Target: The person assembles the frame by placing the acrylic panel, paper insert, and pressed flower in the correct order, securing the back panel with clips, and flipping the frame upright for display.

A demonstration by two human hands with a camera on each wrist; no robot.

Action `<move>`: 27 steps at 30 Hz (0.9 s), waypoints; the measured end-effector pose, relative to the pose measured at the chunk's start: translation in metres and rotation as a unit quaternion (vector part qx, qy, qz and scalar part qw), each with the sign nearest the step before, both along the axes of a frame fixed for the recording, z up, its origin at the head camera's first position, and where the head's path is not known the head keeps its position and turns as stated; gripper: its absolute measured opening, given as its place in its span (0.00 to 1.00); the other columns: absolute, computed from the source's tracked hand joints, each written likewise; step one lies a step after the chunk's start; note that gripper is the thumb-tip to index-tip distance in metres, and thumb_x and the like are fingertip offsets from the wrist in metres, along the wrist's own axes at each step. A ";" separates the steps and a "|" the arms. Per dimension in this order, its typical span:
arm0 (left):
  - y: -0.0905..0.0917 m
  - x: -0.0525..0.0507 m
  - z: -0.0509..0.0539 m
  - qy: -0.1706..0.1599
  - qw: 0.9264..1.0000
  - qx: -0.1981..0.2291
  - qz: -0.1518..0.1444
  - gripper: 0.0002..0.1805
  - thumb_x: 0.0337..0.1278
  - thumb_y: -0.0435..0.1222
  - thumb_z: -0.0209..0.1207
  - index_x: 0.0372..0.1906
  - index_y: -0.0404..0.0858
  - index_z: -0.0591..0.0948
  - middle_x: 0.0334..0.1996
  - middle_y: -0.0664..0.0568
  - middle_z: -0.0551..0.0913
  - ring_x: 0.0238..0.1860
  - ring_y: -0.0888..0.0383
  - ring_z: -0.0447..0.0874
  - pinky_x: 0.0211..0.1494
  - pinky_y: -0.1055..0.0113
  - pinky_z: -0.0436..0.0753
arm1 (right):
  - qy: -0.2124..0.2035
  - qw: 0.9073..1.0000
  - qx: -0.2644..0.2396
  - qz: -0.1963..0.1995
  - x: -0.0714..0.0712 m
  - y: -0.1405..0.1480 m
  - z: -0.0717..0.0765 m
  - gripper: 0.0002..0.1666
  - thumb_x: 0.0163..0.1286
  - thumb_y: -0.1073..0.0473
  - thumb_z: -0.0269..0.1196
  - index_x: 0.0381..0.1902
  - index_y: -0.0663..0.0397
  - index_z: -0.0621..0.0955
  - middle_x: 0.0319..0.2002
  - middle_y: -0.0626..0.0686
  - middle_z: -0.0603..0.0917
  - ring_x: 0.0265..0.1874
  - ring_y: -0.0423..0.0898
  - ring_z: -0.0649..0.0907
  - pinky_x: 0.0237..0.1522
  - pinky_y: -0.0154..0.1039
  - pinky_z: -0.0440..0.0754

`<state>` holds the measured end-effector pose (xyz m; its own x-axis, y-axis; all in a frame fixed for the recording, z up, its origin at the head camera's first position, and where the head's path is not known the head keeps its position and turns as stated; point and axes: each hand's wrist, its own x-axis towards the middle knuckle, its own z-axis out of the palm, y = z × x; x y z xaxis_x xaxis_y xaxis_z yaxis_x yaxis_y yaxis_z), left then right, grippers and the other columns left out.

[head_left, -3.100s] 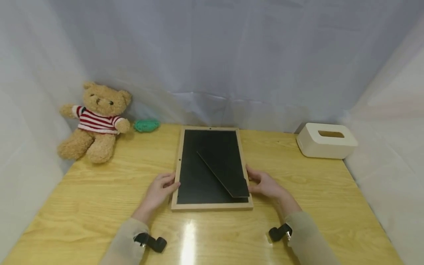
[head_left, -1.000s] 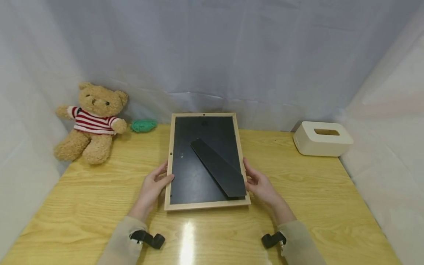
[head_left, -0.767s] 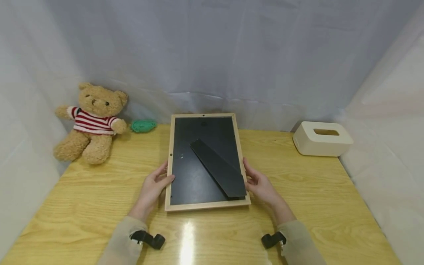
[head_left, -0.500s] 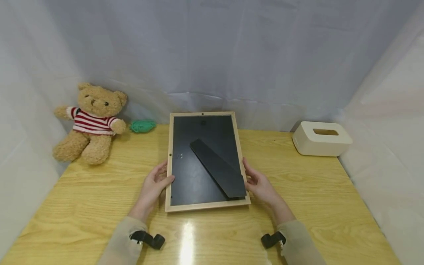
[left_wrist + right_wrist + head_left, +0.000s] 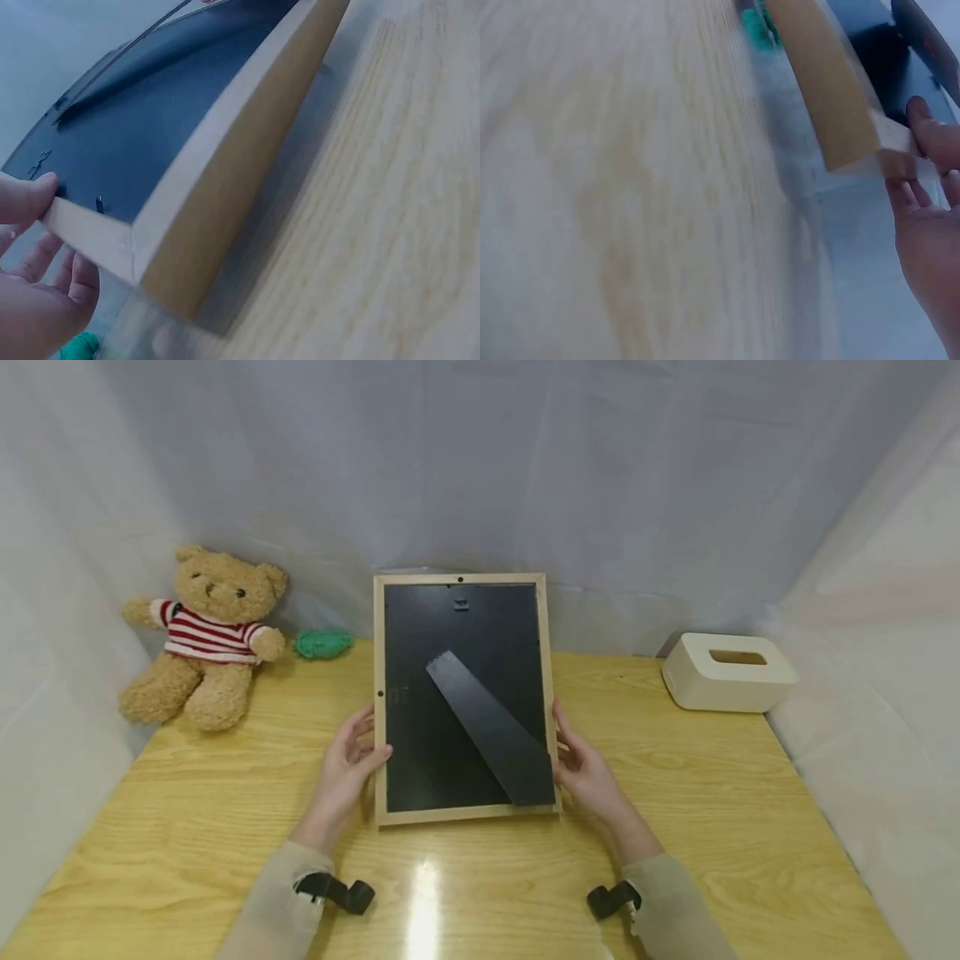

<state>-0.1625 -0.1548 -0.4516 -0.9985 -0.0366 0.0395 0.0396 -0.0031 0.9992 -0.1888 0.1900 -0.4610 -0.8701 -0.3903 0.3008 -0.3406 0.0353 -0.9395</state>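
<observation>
A picture frame (image 5: pixel 465 693) with a light wooden border and black backing is held back side up in the middle of the head view, its far end tilted up. A black easel leg (image 5: pixel 491 731) lies slantwise across the backing. My left hand (image 5: pixel 347 768) grips the left border, thumb on top and fingers underneath. On the other side, my right hand (image 5: pixel 588 772) pinches the right border near the leg's wide end. In the left wrist view the wooden border (image 5: pixel 232 150) stands off the table. The right wrist view shows my thumb (image 5: pixel 935 139) over the frame's edge.
A teddy bear (image 5: pixel 213 635) in a striped shirt sits at the back left, beside a small green item (image 5: pixel 323 644). At the back right stands a cream tissue box (image 5: pixel 729 672). A pale curtain (image 5: pixel 480 468) hangs behind the wooden table (image 5: pixel 225 810).
The picture frame has risen from lying nearly flat, its far end tipping up further. Both hands have kept hold of its sides, shifting slightly to the left and up in view.
</observation>
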 end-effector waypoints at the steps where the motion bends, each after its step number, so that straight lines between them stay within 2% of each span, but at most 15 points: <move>1: 0.000 -0.001 0.001 0.013 1.000 0.002 0.002 0.35 0.63 0.25 0.56 0.73 0.40 0.58 0.61 0.42 0.66 0.50 0.56 0.71 0.49 0.72 0.77 | 0.014 1.000 0.003 -0.004 0.000 -0.001 0.001 0.51 0.57 0.87 0.53 0.75 0.55 0.50 0.75 0.57 0.47 0.60 0.59 0.68 0.57 0.36 0.74; 4: 0.002 -0.004 0.003 0.044 0.999 0.004 0.014 0.35 0.61 0.22 0.55 0.72 0.37 0.58 0.61 0.41 0.66 0.50 0.56 0.71 0.50 0.72 0.74 | 0.028 0.999 0.010 -0.013 -0.002 -0.004 0.003 0.57 0.55 0.89 0.52 0.76 0.50 0.46 0.76 0.52 0.44 0.61 0.57 0.66 0.60 0.35 0.70; 8: 0.007 -0.006 0.007 0.081 0.996 0.010 0.030 0.36 0.58 0.18 0.55 0.71 0.35 0.59 0.59 0.43 0.67 0.50 0.56 0.69 0.50 0.72 0.71 | 0.029 0.999 0.018 -0.034 -0.007 -0.006 0.006 0.61 0.54 0.90 0.51 0.76 0.47 0.41 0.76 0.52 0.41 0.66 0.55 0.60 0.62 0.34 0.66; 10: 0.008 -0.007 0.009 0.102 0.994 0.007 0.032 0.38 0.57 0.17 0.55 0.71 0.37 0.58 0.58 0.46 0.66 0.50 0.57 0.67 0.49 0.72 0.70 | 0.045 0.998 0.021 -0.043 -0.010 -0.006 0.006 0.61 0.53 0.91 0.52 0.76 0.50 0.41 0.75 0.54 0.41 0.68 0.54 0.58 0.63 0.33 0.65; 13: 0.010 -0.009 0.011 0.141 0.989 -0.009 0.031 0.41 0.54 0.15 0.56 0.72 0.36 0.57 0.55 0.46 0.65 0.47 0.57 0.64 0.47 0.73 0.69 | 0.070 0.995 0.026 -0.064 -0.015 -0.007 0.009 0.61 0.51 0.91 0.55 0.75 0.57 0.43 0.75 0.58 0.45 0.64 0.53 0.63 0.62 0.34 0.67; 16: 0.011 -0.009 0.012 0.169 0.984 -0.048 0.031 0.41 0.53 0.15 0.57 0.72 0.32 0.56 0.53 0.44 0.63 0.46 0.57 0.63 0.46 0.74 0.68 | 0.082 0.994 0.015 -0.076 -0.015 -0.011 0.019 0.58 0.49 0.92 0.56 0.74 0.65 0.46 0.73 0.63 0.51 0.58 0.55 0.68 0.62 0.42 0.69; 19: 0.013 -0.009 0.014 0.173 0.981 -0.082 0.037 0.41 0.52 0.16 0.58 0.71 0.31 0.56 0.52 0.41 0.63 0.46 0.56 0.62 0.47 0.72 0.68 | 0.085 0.992 0.016 -0.088 -0.016 -0.015 0.031 0.55 0.49 0.92 0.57 0.72 0.69 0.49 0.69 0.68 0.58 0.56 0.57 0.71 0.60 0.51 0.70; 21: 0.015 -0.008 0.016 0.168 0.981 -0.086 0.040 0.42 0.51 0.15 0.59 0.71 0.32 0.56 0.53 0.39 0.63 0.46 0.55 0.62 0.47 0.70 0.68 | 0.090 0.991 0.027 -0.095 -0.018 -0.017 0.037 0.54 0.49 0.91 0.58 0.72 0.70 0.51 0.67 0.69 0.62 0.54 0.59 0.72 0.59 0.56 0.70; 24: 0.018 -0.006 0.019 0.163 0.982 -0.086 0.054 0.42 0.50 0.15 0.59 0.71 0.32 0.56 0.54 0.38 0.64 0.46 0.54 0.62 0.47 0.70 0.68 | 0.101 0.989 0.039 -0.104 -0.024 -0.019 0.038 0.52 0.50 0.89 0.60 0.71 0.71 0.53 0.64 0.71 0.65 0.53 0.62 0.74 0.56 0.57 0.72; 27: 0.023 0.001 0.029 0.169 0.980 -0.084 0.063 0.41 0.49 0.14 0.59 0.70 0.29 0.57 0.53 0.38 0.65 0.45 0.54 0.63 0.45 0.72 0.69 | 0.090 0.990 0.028 -0.109 -0.036 -0.017 0.031 0.50 0.51 0.88 0.60 0.71 0.70 0.55 0.63 0.72 0.67 0.54 0.60 0.74 0.56 0.51 0.75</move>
<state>-0.1616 -0.1315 -0.4222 -0.9152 -0.1239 0.3835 0.3582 0.1859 0.9149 -0.2248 0.1727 -0.4300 -0.8702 -0.2194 0.4413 -0.4802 0.1765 -0.8592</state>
